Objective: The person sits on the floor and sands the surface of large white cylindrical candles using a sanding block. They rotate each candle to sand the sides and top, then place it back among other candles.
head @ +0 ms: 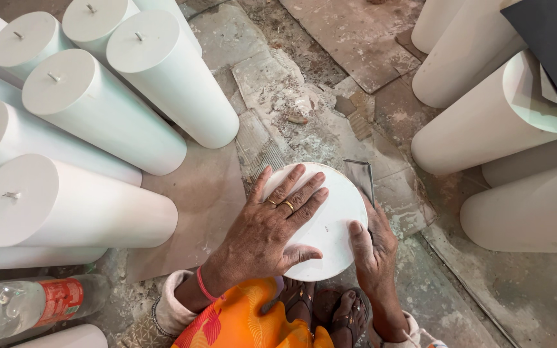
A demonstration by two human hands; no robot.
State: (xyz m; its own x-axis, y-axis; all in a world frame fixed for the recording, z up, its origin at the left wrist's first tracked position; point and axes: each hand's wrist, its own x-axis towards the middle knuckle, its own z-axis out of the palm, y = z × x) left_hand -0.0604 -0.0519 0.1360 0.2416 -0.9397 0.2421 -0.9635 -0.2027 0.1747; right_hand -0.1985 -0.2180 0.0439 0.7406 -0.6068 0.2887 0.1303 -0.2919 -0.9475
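A white cylinder stands upright in front of me, its round flat top (333,225) facing the camera. My left hand (269,229) lies flat on that top, fingers spread, with rings on two fingers. My right hand (372,251) grips the cylinder's right edge and holds a thin flat metal blade (360,177) against the side; its upper end sticks out above the rim. My sandalled feet (320,309) rest just below the cylinder.
Several white cylinders (91,109) with small metal pins in their ends stand at the left. More white cylinders (485,122) stand at the right, with a dark sheet (556,38) above them. A plastic bottle (27,306) lies at bottom left. The floor (304,84) is rough and dusty.
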